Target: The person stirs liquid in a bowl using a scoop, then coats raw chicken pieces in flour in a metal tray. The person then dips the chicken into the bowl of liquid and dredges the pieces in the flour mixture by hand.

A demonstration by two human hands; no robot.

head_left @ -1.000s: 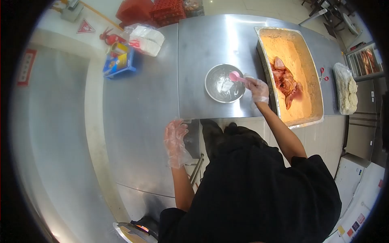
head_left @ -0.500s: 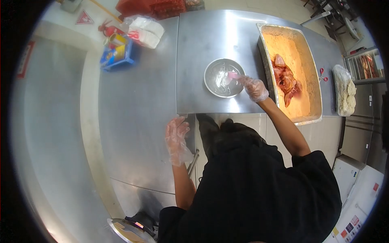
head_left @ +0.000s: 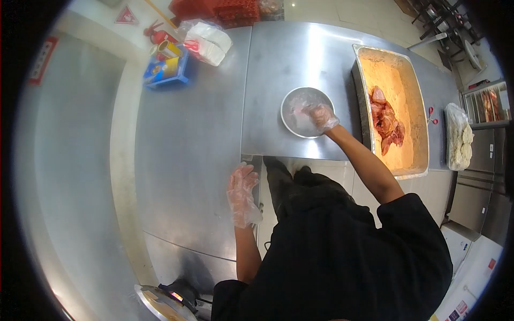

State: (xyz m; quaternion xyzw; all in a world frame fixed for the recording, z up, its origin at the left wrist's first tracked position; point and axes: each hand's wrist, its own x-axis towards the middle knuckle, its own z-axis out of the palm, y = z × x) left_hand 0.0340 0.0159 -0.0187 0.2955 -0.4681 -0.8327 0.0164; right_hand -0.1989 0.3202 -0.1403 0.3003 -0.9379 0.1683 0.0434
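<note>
My right hand (head_left: pixel 322 116), in a clear plastic glove, reaches over the right side of a round metal bowl (head_left: pixel 285 119) that holds clear liquid. Its fingers are closed around a pink scoop, of which only a faint blurred part shows in the bowl. My left hand (head_left: pixel 242 187), also gloved, is at the table's front edge with fingers apart and nothing in it. To the right of the bowl stands a long metal tray (head_left: pixel 360 96) of orange-tan powder (head_left: pixel 415 115), with pieces of raw red meat (head_left: pixel 388 123) lying on the powder.
Red scissors (head_left: pixel 432 116) and a bag of pale food (head_left: pixel 459 139) lie right of the tray. A blue basket (head_left: pixel 170 77) with containers and a white plastic-wrapped pack (head_left: pixel 209 43) stand at the back left. Red crates (head_left: pixel 235 12) are beyond the table.
My right hand has moved down and left into the bowl's area, lowering the pink scoop into it. My left hand stays open near the edge. The whole view has shifted slightly.
</note>
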